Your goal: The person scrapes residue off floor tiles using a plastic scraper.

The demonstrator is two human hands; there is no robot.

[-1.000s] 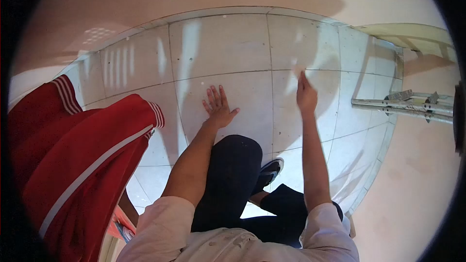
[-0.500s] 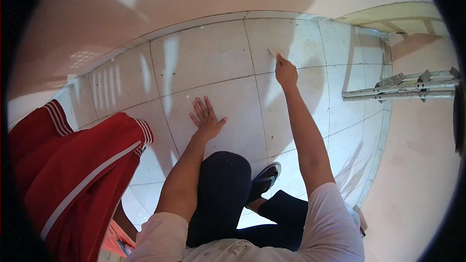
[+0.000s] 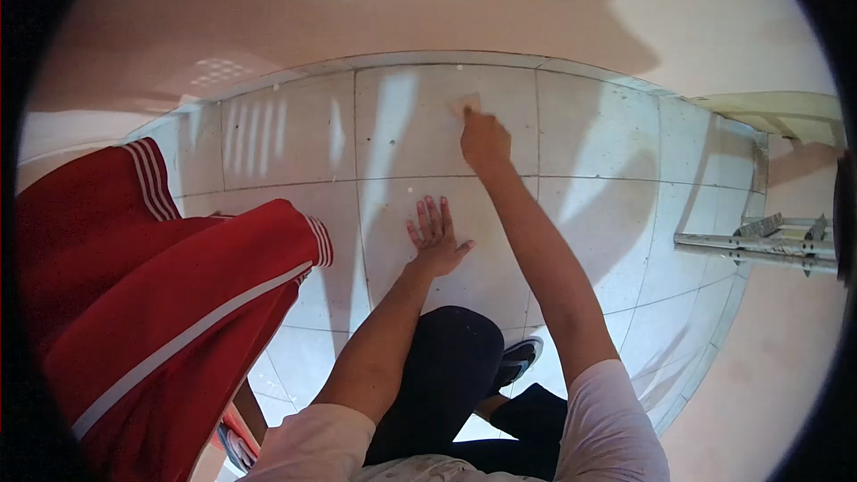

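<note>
My right hand (image 3: 486, 140) reaches far forward over the floor tiles (image 3: 277, 295), its fingers closed round a small flat scraper (image 3: 463, 105). The scraper's pale blade widens away from my fist and lies at the tile surface; its handle is hidden in my grip. Closer to me, my left hand (image 3: 437, 241) rests flat on a tile with the fingers spread, holding nothing. Small dark specks and a few white spots dot the tiles around both hands.
Red garments with white stripes (image 3: 178, 321) hang at the left. Metal poles, like a folded ladder (image 3: 759, 245), lie at the right by the wall. A wall (image 3: 268, 18) borders the floor ahead. My bent knee (image 3: 455, 348) and sandalled foot (image 3: 518, 361) are below.
My right hand has moved left across a tile joint with the scraper. My left hand stays on the same tile. The view has shifted, so the surroundings appear lower and farther right.
</note>
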